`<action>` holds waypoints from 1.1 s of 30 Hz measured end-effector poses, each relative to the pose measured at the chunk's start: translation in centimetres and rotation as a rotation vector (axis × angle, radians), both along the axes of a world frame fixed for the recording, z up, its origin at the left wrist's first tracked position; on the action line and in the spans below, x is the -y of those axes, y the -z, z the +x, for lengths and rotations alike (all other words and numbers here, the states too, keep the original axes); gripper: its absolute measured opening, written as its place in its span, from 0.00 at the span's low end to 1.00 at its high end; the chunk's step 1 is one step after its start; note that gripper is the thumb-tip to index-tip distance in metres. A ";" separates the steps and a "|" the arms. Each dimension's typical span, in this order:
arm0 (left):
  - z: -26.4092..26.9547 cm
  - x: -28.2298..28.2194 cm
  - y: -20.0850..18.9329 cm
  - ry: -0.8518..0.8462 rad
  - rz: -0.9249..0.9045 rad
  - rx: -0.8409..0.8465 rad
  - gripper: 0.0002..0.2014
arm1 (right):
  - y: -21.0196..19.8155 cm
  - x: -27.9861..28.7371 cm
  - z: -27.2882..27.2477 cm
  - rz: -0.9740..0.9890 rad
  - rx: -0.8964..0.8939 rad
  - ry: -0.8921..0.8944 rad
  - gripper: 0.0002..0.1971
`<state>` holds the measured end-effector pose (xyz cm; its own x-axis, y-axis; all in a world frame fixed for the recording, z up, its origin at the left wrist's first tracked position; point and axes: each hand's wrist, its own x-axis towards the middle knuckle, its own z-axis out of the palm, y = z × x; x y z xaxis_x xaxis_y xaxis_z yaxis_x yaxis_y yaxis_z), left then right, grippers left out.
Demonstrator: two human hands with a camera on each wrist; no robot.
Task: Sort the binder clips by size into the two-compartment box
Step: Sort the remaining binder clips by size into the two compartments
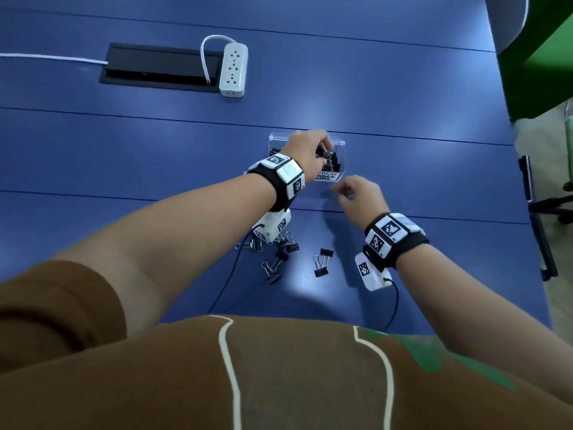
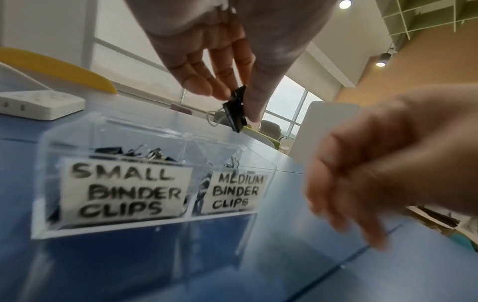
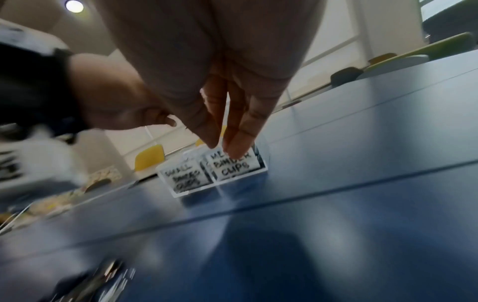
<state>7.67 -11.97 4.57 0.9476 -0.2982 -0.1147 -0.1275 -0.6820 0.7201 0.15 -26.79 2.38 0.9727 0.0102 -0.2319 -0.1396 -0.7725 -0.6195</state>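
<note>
1. As you look down from the head camera, your work surface is a blue table (image 1: 403, 97) crossed by thin dark seams, with a black cable hatch (image 1: 161, 68) and a white power strip (image 1: 233, 69) at its far side. Your left hand (image 1: 305, 153) is over the clear two-compartment box (image 1: 339, 143), pinching a black binder clip (image 1: 325, 156) above the right compartment. Your right hand (image 1: 359, 193) hangs just beside the box's near right corner, fingers loosely curled and holding nothing. Loose binder clips (image 1: 322, 262) lie on the table between your wrists.

2. While the left wrist view looks across the table, you can see large windows, a ceiling spotlight and a yellow chair back (image 2: 56, 67) behind. Your thumb and fingertips (image 2: 199, 85) pinch the clip (image 2: 236, 110) above the box (image 2: 41, 183), over the divider or the right side. The front labels, handwritten, read "SMALL BINDER CLIPS" (image 2: 126, 190) on the left compartment and "MEDIUM BINDER CLIPS" (image 2: 235, 192) on the right. Black clips lie in both. Your right hand (image 2: 388, 163) is blurred, with nothing in it.

3. Though the right wrist view is blurred, your straight fingers (image 3: 238, 126) point down at the box (image 3: 212, 173), apart from it and bare. Its two labels can just be read. Yellow chairs (image 3: 150, 158) and windows stand beyond the blue table (image 3: 362, 143).
</note>
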 end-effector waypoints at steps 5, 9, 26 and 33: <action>2.1 2.0 0.1 0.080 0.070 0.029 0.13 | 1.0 0.8 -5.5 -0.053 -0.214 -0.293 0.21; 2.7 2.2 1.4 0.219 0.294 0.026 0.16 | 2.6 0.8 -7.9 -0.114 -0.256 -0.437 0.28; -9.6 -4.9 3.8 0.635 0.476 -0.087 0.17 | 2.4 1.2 -7.2 -0.017 -0.253 -0.181 0.12; -10.8 -5.3 5.7 0.642 0.552 -0.133 0.16 | 2.8 -1.4 -10.4 -0.126 -0.347 -0.339 0.21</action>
<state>-3.16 -6.66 -1.13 0.5827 -0.6413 -0.4992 -0.5471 -0.7638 0.3425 -10.29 -25.42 -0.44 0.7848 0.2632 -0.5612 -0.0491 -0.8761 -0.4795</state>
